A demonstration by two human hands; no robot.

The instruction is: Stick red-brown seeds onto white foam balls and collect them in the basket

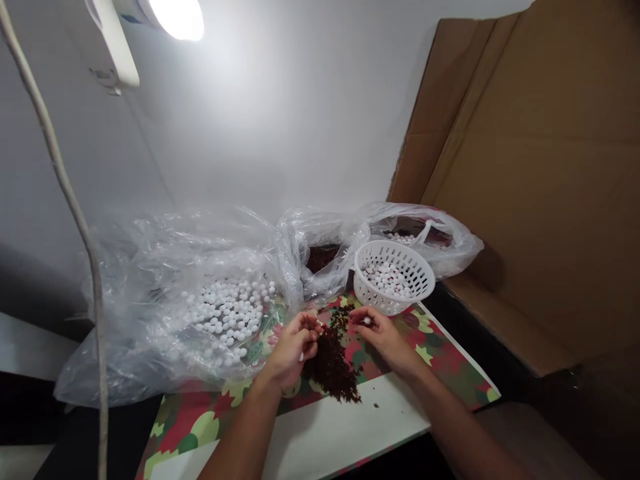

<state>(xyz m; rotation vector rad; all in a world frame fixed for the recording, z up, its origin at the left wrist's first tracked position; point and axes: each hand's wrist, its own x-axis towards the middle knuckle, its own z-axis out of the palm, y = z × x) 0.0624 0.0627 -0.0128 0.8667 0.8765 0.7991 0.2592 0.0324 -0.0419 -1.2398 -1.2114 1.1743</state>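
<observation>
The fingers of the left hand are curled inward and hide their content; a speck of white shows at its lower edge, but I cannot tell if it is gripped. The right hand is nearly closed, with a small white ball at its fingers. Between them, on the bench, lies the pile: dark red-brown, made of tiny flakes, loose, its outline partly covered by the left hand. Its long axis runs from eleven to five o'clock. At one o'clock from it stands the basket, upright, holding white balls.
</observation>
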